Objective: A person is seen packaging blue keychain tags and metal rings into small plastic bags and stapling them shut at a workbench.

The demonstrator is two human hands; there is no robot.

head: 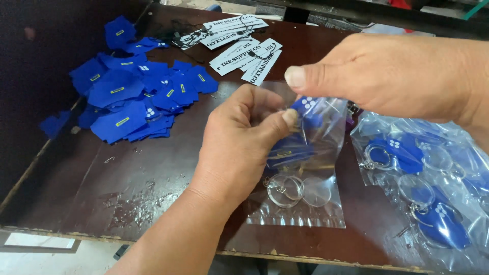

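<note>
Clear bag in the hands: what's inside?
Inside the clear bag: a blue fabric piece near the top, pinched by the left hand and right hand, and clear round keyrings lower down. The left thumb covers part of the fabric.

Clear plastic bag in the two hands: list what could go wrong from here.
1. The clear plastic bag is pinched only near its top by the left hand and right hand; the blue fabric piece sits at the mouth and might slip back out.
2. The key rings weigh down the bottom, so the thin film could slide from the fingers.
3. The filled bags lie close to the table edge and might get nudged off.
</note>
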